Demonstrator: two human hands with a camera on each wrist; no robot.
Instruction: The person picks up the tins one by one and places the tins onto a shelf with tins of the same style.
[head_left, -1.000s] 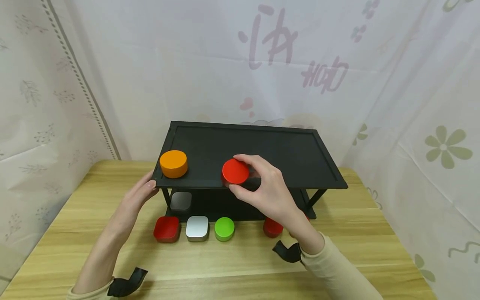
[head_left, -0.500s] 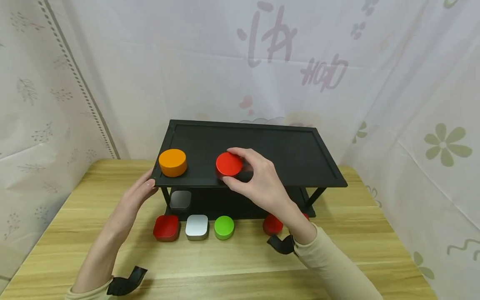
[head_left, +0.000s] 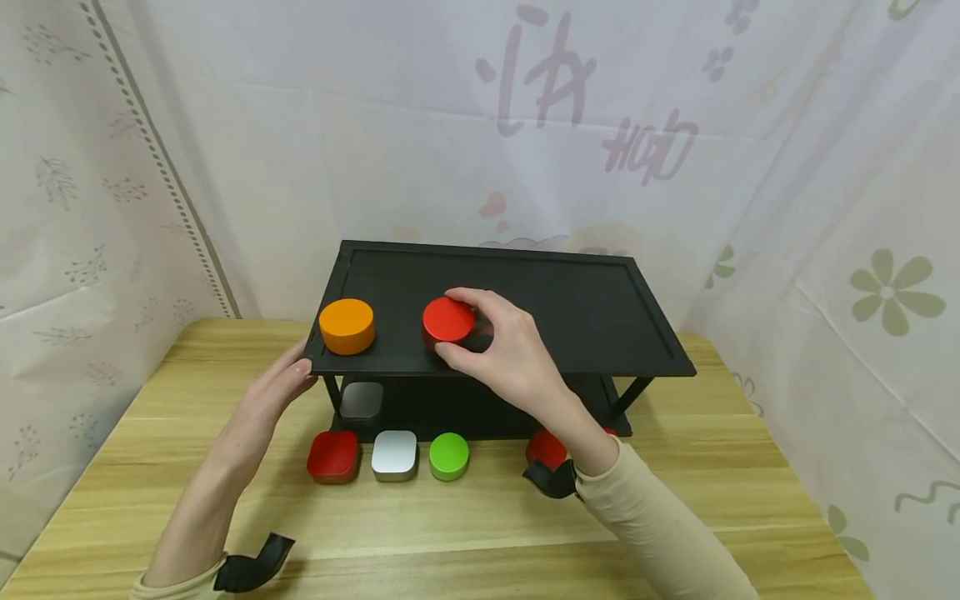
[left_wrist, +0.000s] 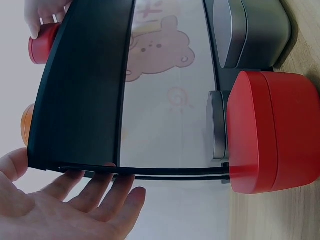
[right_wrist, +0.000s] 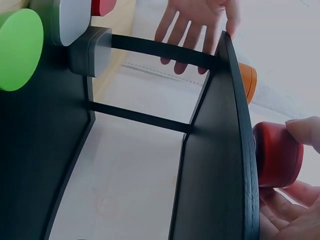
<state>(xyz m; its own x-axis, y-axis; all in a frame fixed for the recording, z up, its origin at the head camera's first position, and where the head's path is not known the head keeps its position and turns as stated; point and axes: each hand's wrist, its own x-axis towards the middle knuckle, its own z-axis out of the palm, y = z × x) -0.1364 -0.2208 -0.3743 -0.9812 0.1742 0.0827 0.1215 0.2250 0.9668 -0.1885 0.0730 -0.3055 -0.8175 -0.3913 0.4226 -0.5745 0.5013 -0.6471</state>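
One red tin (head_left: pixel 447 320) moved left, one hand (head_left: pixel 512 350) gripping

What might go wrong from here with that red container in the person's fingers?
If released carelessly, the red cylindrical container in the right grip could tip; I can't tell whether its base sits flat on the black rectangular two-tier shelf.
The left grip touches the shelf's corner, so a push there might jolt the orange cylindrical container nearby.
The right black wrist strap overlaps another red round container in the head view and might knock it.
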